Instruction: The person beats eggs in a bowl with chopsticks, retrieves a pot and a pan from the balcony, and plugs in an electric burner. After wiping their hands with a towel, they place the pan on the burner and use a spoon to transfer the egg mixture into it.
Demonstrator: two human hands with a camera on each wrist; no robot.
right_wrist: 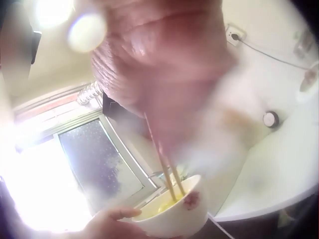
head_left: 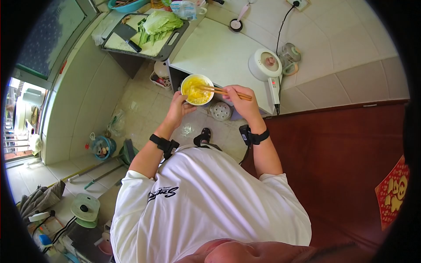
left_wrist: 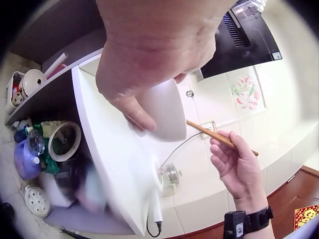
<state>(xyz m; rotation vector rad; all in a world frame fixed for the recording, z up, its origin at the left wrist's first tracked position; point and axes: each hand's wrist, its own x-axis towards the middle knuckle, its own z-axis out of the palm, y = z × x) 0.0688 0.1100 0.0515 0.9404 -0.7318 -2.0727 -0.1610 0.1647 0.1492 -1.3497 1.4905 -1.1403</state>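
A white bowl [head_left: 184, 80] of yellow beaten egg [head_left: 196, 90] is held up in front of the body, off the counter. My left hand [head_left: 176, 109] grips it at its lower left, thumb near the rim and fingers underneath. My right hand [head_left: 240, 102] holds a pair of wooden chopsticks [head_left: 217, 90], their tips down in the egg. In the right wrist view the bowl [right_wrist: 180, 219] shows a dark red pattern on its outside, and both chopsticks [right_wrist: 175, 185] slant into it. The left wrist view shows the bowl [left_wrist: 164, 112] from behind its outer wall, the egg hidden.
Behind the bowl runs a white counter [head_left: 215, 48] with a white electric pot [head_left: 265, 65] and a glass jug [head_left: 289, 55]. At the back left, a cutting board [head_left: 115, 43] bears leafy cabbage [head_left: 161, 24] and a cleaver [head_left: 126, 34]. A perforated white lid [head_left: 220, 111] lies low beneath the counter.
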